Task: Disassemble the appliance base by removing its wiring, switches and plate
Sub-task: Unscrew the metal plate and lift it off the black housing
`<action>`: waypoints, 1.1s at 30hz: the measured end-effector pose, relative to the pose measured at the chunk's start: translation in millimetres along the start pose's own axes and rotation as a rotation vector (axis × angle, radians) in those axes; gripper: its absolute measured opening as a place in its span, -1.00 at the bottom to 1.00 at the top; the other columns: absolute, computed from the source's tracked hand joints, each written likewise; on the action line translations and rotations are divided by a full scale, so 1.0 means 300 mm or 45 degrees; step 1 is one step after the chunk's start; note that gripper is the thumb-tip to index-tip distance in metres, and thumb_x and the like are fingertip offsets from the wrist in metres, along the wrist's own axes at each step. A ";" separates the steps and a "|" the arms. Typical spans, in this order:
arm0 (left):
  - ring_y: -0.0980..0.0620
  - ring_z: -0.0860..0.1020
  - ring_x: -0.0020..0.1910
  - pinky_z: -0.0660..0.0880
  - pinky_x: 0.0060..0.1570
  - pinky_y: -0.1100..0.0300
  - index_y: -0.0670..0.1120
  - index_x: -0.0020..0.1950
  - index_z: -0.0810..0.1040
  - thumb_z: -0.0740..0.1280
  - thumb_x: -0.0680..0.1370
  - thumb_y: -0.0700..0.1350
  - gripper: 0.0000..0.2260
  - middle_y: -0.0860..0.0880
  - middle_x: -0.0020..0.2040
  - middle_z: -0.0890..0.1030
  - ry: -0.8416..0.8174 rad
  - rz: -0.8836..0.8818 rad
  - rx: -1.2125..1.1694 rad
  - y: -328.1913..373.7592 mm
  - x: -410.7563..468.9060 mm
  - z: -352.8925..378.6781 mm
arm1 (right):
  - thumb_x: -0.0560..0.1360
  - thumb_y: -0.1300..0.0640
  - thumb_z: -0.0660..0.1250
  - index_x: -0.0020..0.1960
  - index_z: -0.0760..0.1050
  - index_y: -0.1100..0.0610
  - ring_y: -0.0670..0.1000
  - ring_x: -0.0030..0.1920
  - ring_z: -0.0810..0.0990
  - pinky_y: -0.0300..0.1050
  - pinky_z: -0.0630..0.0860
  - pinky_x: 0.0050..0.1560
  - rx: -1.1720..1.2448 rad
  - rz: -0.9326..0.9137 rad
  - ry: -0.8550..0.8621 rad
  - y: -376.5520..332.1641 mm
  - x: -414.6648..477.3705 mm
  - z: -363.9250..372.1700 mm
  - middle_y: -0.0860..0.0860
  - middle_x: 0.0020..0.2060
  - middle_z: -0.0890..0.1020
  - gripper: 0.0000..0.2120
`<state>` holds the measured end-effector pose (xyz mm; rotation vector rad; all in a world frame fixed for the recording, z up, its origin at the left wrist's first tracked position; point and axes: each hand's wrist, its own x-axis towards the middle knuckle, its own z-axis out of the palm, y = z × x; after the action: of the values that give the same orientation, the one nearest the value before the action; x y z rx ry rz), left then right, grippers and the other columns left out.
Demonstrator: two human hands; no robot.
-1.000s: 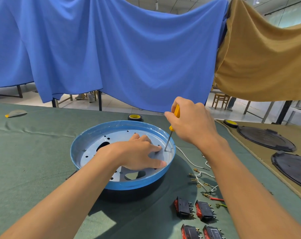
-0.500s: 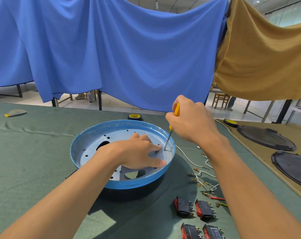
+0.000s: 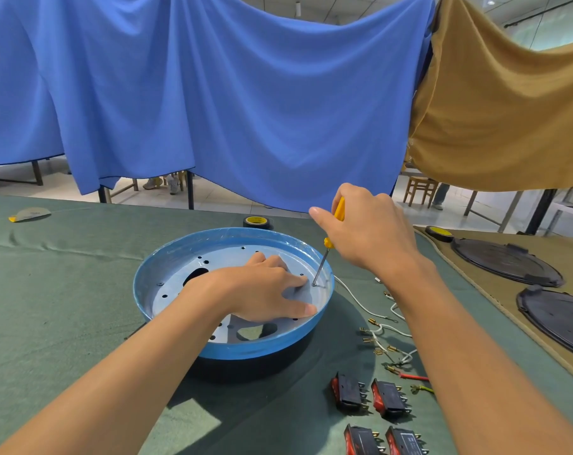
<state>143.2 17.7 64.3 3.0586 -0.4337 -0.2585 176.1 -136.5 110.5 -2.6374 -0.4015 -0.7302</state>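
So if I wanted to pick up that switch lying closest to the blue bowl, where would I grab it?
Probably from above, pinching the switch by the far and near ends of its black body. Its red rocker faces left and its metal prongs stick out right toward the neighbouring switch, so those ends look freest.

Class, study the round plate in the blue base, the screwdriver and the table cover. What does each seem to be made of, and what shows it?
The plate looks like thin sheet metal: pale, smooth sheen, punched holes. The screwdriver has a glossy yellow handle, probably plastic, and a thin shiny shaft, likely steel. The table cover is matte green cloth, wrinkled; the weave is too fine to tell.
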 end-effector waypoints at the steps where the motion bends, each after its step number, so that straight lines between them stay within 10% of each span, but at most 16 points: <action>1: -0.08 0.16 0.39 0.19 0.32 -0.05 0.16 0.55 0.14 0.06 0.56 0.33 -0.42 0.02 0.47 0.22 -0.001 0.000 0.005 0.000 -0.001 0.000 | 0.54 -0.15 0.23 -0.05 0.41 0.05 0.16 -0.10 0.50 0.03 0.46 -0.17 -0.001 -0.009 -0.006 0.001 0.003 -0.001 0.06 -0.17 0.55 -0.74; 33: -0.09 0.17 0.38 0.19 0.30 -0.05 0.15 0.54 0.16 0.06 0.56 0.33 -0.42 0.01 0.46 0.24 0.005 0.009 0.008 -0.006 0.005 0.006 | 0.53 -0.10 0.22 -0.07 0.42 0.09 0.20 -0.06 0.47 0.00 0.37 -0.18 -0.031 0.038 -0.039 0.015 0.009 -0.011 0.09 -0.16 0.54 -0.76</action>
<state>144.8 18.9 62.1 3.0625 -0.4454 -0.2511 178.4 -141.3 113.5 -2.6742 -0.3636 -0.6903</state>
